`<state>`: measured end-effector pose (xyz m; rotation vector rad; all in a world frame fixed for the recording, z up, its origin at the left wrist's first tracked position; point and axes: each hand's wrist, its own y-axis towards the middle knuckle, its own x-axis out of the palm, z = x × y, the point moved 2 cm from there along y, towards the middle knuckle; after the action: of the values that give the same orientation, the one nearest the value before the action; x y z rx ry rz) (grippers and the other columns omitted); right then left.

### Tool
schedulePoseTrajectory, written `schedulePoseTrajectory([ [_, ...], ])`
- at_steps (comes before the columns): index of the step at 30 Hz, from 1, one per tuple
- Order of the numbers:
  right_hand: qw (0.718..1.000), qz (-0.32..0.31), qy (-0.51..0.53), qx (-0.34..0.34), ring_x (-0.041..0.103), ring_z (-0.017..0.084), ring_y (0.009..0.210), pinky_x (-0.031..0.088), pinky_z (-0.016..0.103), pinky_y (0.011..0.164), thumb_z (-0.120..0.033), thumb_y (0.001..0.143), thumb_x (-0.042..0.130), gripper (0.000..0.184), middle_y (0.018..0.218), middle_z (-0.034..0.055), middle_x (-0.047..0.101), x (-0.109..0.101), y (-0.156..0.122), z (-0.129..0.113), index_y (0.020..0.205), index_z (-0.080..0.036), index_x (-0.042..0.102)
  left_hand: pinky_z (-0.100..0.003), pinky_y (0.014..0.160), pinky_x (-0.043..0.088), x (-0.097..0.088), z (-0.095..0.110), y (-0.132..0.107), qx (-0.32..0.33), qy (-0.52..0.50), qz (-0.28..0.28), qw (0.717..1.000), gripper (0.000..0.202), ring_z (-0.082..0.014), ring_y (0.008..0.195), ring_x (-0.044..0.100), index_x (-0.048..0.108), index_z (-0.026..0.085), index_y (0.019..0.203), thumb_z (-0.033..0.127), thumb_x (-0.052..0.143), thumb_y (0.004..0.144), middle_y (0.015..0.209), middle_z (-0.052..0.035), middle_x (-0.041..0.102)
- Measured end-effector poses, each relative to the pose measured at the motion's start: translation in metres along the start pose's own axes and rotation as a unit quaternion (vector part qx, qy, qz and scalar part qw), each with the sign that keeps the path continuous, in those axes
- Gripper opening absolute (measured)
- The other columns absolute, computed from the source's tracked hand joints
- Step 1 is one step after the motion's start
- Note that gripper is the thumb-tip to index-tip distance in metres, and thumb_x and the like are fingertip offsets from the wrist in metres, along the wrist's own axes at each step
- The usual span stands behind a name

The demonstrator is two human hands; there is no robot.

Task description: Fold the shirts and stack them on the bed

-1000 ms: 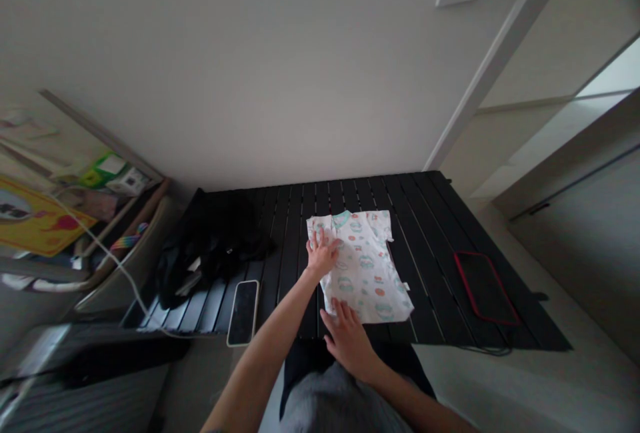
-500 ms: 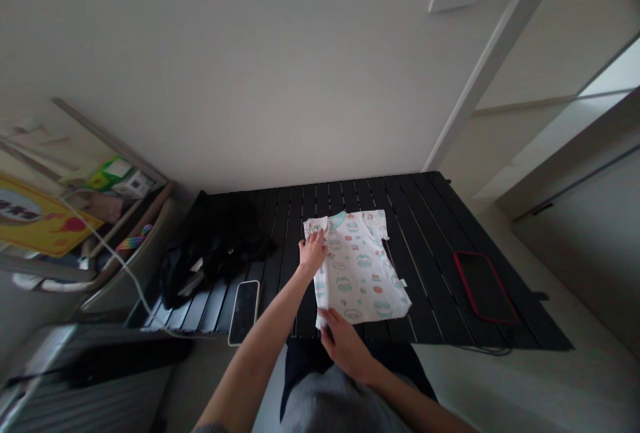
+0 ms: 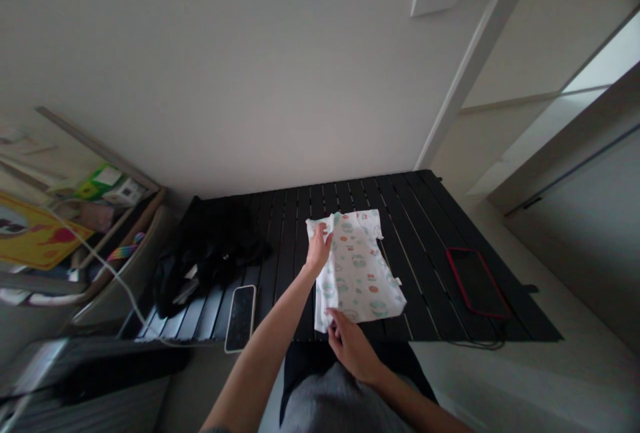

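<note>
Shirt: a white printed short-sleeved T-shirt [image 3: 363,266] lies on the black slatted bench [image 3: 440,233], one side folded inward, its lower corner at the near edge.
Left grip [image 3: 319,251]: fingers on the shirt's upper fold, clenched or merely resting, I cannot tell.
Right grip [image 3: 351,346]: curled at the hem, perhaps pinching cloth; the view is poor.
Nearby: a black smartphone [image 3: 241,318] left of the shirt, a black cloth pile [image 3: 205,259] beyond it, a red-rimmed dark case [image 3: 475,283] to the right.
Risk: slackened fingers could let the fold spring open; pulling the hem toward the person could drag the corner over the edge.
</note>
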<state>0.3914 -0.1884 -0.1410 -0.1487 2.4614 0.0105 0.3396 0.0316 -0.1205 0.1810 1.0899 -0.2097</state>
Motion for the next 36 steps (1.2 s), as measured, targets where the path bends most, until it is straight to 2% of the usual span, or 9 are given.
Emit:
schedulePoseTrajectory([
  [4,0.995,0.021,-0.094,0.035,0.06,0.026,0.102,0.051,0.039,0.088,-0.024,0.085,0.046,0.049,0.114,0.0132,0.06,-0.012,-0.001,0.005,0.134,-0.019,0.05,-0.042,0.109,0.03,0.016,0.0,-0.03,0.023,-0.029,0.034,0.999,0.05,-0.0215,0.139,0.032,0.024,0.017,0.144,0.029,0.035,0.096,0.148,-0.0152,0.038],
  [9,0.99,0.013,-0.135,0.041,0.056,0.029,0.107,0.047,0.042,0.092,-0.029,0.086,0.049,0.042,0.115,0.0127,0.056,-0.024,-0.004,0.015,0.126,-0.023,0.058,-0.042,0.113,0.024,0.018,-0.003,-0.082,0.041,-0.032,0.052,0.997,0.051,-0.0197,0.143,0.022,0.024,0.017,0.145,0.024,0.03,0.095,0.153,-0.0129,0.03],
  [13,0.992,0.025,-0.117,0.03,0.053,0.028,0.109,0.046,0.043,0.095,-0.025,0.085,0.049,0.036,0.116,0.0119,0.055,-0.025,-0.004,0.025,0.119,-0.023,0.06,-0.041,0.108,0.031,0.006,-0.014,-0.128,-0.043,-0.007,0.065,0.997,0.045,-0.0223,0.134,0.035,0.037,0.019,0.138,0.022,0.033,0.093,0.143,-0.0113,0.043],
  [16,0.994,0.058,-0.089,0.017,0.053,0.027,0.11,0.046,0.042,0.095,-0.023,0.086,0.045,0.033,0.115,0.0118,0.054,-0.026,0.0,0.031,0.116,-0.021,0.06,-0.039,0.098,0.039,-0.001,-0.024,-0.166,-0.086,0.01,0.024,0.996,0.035,-0.0238,0.119,0.048,0.052,0.022,0.121,0.022,0.041,0.088,0.124,-0.0084,0.056],
  [20,0.993,0.094,-0.067,0.0,0.053,0.026,0.109,0.048,0.042,0.091,-0.021,0.087,0.041,0.033,0.112,0.0106,0.055,-0.027,0.013,0.033,0.116,-0.023,0.057,-0.038,0.09,0.042,-0.007,-0.031,-0.203,-0.105,0.028,-0.02,0.994,0.019,-0.0239,0.104,0.052,0.061,0.025,0.099,0.026,0.045,0.087,0.106,-0.0049,0.061],
  [23,0.99,0.109,-0.089,-0.01,0.052,0.027,0.109,0.047,0.044,0.092,-0.02,0.086,0.042,0.034,0.112,0.0111,0.055,-0.03,0.026,0.036,0.116,-0.022,0.057,-0.041,0.087,0.043,-0.011,-0.031,-0.211,-0.124,0.022,-0.011,0.992,0.019,-0.025,0.099,0.053,0.063,0.027,0.084,0.027,0.045,0.088,0.101,-0.0049,0.061],
  [26,0.977,0.138,-0.158,0.031,0.048,0.031,0.115,0.043,0.048,0.094,-0.021,0.085,0.044,0.036,0.122,0.0148,0.052,-0.038,0.038,0.047,0.119,-0.019,0.057,-0.043,0.085,0.045,-0.013,-0.034,-0.212,-0.134,-0.006,0.025,0.991,0.022,-0.0257,0.099,0.054,0.064,0.028,0.079,0.025,0.044,0.087,0.103,-0.0056,0.061],
  [31,0.964,0.124,-0.225,0.069,0.049,0.031,0.112,0.043,0.045,0.091,-0.02,0.083,0.045,0.038,0.124,0.0162,0.053,-0.054,0.047,0.071,0.119,-0.017,0.059,-0.044,0.08,0.047,-0.012,-0.049,-0.223,-0.224,0.033,0.069,0.972,0.028,-0.0281,0.098,0.055,0.064,0.026,0.077,0.026,0.039,0.089,0.099,-0.0069,0.062],
  [36,0.974,0.129,-0.18,0.04,0.054,0.025,0.105,0.043,0.038,0.092,-0.025,0.086,0.044,0.029,0.108,0.0123,0.058,-0.076,0.065,0.092,0.104,-0.019,0.065,-0.041,0.092,0.046,-0.019,-0.034,-0.208,-0.129,-0.013,0.09,0.988,0.029,-0.0239,0.108,0.056,0.064,0.029,0.101,0.026,0.037,0.091,0.112,-0.0068,0.062],
])
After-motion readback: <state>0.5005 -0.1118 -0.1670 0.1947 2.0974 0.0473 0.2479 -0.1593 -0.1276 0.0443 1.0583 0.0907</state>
